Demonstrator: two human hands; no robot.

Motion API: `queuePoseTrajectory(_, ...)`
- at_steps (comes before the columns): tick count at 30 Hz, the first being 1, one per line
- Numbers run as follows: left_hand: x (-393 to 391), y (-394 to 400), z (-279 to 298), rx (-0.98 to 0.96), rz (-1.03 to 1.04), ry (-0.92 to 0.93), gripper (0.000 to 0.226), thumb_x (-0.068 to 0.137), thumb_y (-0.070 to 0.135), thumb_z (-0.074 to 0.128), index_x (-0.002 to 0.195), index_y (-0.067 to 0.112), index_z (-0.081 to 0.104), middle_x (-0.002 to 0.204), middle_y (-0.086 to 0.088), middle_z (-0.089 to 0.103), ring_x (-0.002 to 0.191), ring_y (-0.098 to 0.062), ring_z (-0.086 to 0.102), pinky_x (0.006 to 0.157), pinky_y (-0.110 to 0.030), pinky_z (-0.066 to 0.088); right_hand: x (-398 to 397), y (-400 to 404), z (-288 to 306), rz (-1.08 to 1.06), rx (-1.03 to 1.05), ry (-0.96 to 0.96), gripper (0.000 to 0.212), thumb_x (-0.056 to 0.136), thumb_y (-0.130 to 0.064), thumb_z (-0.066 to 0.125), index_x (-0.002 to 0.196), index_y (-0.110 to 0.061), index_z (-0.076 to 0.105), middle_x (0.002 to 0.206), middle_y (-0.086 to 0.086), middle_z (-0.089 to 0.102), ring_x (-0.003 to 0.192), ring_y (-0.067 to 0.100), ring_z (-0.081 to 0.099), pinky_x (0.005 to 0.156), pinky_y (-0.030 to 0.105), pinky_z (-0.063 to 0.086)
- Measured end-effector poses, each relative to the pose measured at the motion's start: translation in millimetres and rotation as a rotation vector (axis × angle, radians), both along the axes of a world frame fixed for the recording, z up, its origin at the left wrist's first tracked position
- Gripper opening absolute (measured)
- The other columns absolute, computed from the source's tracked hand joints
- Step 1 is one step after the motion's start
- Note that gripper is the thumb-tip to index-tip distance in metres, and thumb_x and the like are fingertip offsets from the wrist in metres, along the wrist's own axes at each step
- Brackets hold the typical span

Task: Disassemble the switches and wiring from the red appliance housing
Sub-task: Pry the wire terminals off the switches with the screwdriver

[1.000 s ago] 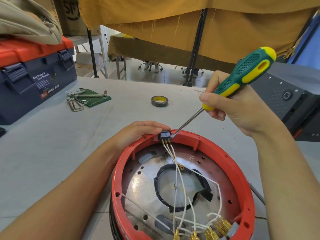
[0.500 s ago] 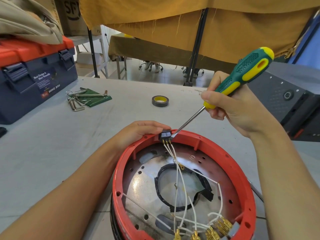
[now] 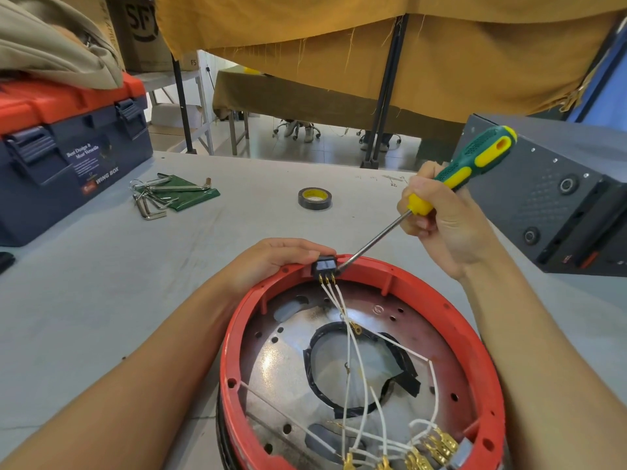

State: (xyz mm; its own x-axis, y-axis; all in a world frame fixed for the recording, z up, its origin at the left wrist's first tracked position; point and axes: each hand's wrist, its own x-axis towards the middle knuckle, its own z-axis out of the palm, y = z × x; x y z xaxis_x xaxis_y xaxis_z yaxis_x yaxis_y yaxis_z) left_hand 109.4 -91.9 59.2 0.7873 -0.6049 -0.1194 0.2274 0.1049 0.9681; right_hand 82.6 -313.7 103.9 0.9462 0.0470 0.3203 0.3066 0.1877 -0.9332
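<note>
A red housing of smooth, matt plastic rings a glossy, mottled metal plate, crossed by white-sheathed wires ending in brassy terminals. The screwdriver pairs a bright steel shaft with a textured green-and-yellow plastic grip. The grey worktop looks matt and scuffed, under frayed mustard cloth.

The round red housing lies open; a black switch sits at its rim under the left hand, with white wires inside.
</note>
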Motion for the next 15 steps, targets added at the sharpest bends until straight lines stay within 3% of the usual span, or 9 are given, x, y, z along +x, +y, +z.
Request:
queuePoseTrajectory(3, 2, 1, 0, 0.013, -0.023, -0.005, 0.037, 0.075, 0.013, 0.058, 0.108, 0.002, 0.068, 0.103, -0.016, 0.072, 0.091, -0.022, 0.070, 0.072, -0.022, 0.055, 2, 19, -3, 0.007, -0.052, 0.021, 0.025, 0.079, -0.012, 0.055, 0.059, -0.021, 0.041, 0.051, -0.009, 0.034, 0.045, 0.006, 0.028, 0.040, 0.014, 0.025)
queuePoseTrajectory(6, 2, 3, 0, 0.023, -0.028, -0.026, 0.037, 0.074, 0.015, 0.058, 0.107, 0.003, 0.069, 0.104, -0.015, 0.072, 0.092, -0.020, 0.070, 0.072, -0.020, 0.054, -1, 14, 12, -0.062, 0.096, -0.042, 0.027, 0.080, -0.012, 0.051, 0.060, -0.023, 0.036, 0.048, -0.011, 0.035, 0.042, 0.006, 0.024, 0.039, 0.016, 0.021)
queuePoseTrajectory(10, 3, 5, -2, 0.006, -0.053, -0.012, 0.036, 0.077, 0.015, 0.059, 0.108, 0.001, 0.069, 0.108, -0.021, 0.069, 0.099, -0.027, 0.068, 0.079, -0.026, 0.055, -7, 7, 17, -0.117, 0.032, -0.063, 0.032, 0.081, -0.014, 0.052, 0.053, -0.026, 0.042, 0.050, -0.010, 0.035, 0.044, 0.008, 0.025, 0.040, 0.016, 0.025)
queuePoseTrajectory(15, 3, 9, 3, 0.150, 0.114, -0.136, 0.015, 0.083, 0.015, 0.064, 0.089, 0.005, 0.074, 0.099, -0.018, 0.071, 0.086, -0.023, 0.067, 0.071, -0.022, 0.056, -11, 7, 16, -0.151, -0.014, -0.066, 0.031, 0.082, -0.016, 0.060, 0.055, -0.024, 0.046, 0.053, -0.004, 0.035, 0.042, 0.009, 0.026, 0.042, 0.018, 0.021)
